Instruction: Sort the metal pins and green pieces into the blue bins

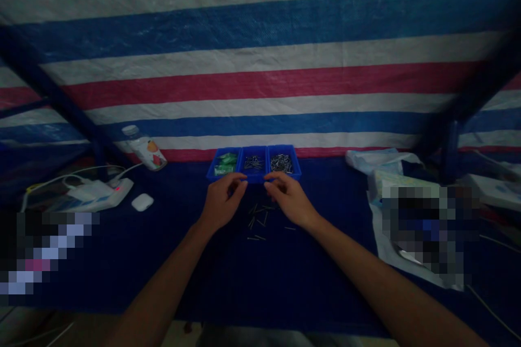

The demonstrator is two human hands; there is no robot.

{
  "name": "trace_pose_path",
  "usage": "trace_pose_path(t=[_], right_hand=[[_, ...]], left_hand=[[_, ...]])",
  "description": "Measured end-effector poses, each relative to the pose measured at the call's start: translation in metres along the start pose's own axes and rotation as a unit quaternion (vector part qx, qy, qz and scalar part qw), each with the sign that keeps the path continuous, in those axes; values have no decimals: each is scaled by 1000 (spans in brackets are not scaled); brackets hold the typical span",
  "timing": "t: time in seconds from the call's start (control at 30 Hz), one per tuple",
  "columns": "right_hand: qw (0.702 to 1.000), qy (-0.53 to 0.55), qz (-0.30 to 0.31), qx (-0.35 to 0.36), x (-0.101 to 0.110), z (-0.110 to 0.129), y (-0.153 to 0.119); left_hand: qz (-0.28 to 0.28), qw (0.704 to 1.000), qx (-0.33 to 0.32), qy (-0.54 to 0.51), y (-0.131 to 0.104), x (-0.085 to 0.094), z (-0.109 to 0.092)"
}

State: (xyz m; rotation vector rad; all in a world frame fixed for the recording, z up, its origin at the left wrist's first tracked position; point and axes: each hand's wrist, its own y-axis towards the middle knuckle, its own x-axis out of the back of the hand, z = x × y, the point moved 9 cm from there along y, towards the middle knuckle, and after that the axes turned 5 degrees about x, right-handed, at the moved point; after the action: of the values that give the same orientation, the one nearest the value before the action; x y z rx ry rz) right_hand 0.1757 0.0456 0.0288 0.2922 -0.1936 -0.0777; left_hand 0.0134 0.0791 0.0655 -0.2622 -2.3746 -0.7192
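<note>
The bottle (147, 149) stands back-left, the power strip (109, 198) nearer — blue bins (254, 162) just beyond both hands. Left hand (223, 199), right hand (291, 199): narrow finger gaps — loose nails (260, 219) between the forearms.

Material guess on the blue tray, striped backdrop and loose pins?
Blue tray: likely moulded plastic; even colour, thin walls.
Striped backdrop: probably woven plastic tarp; creased, slight sheen.
Loose pins: apparently metal, dull; thin, straight, faintly glinting. Too dim to tell plating.
</note>
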Motion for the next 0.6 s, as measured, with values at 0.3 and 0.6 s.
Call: trace_pose_path(t=[0.3,0.6], right_hand=[[926,-370,38,61,26,58,-73],[821,-558,-121,26,146,43,-170]], left_hand=[[176,974,-12,142,-7,-36,0],[185,970,-9,156,-10,-39,2]])
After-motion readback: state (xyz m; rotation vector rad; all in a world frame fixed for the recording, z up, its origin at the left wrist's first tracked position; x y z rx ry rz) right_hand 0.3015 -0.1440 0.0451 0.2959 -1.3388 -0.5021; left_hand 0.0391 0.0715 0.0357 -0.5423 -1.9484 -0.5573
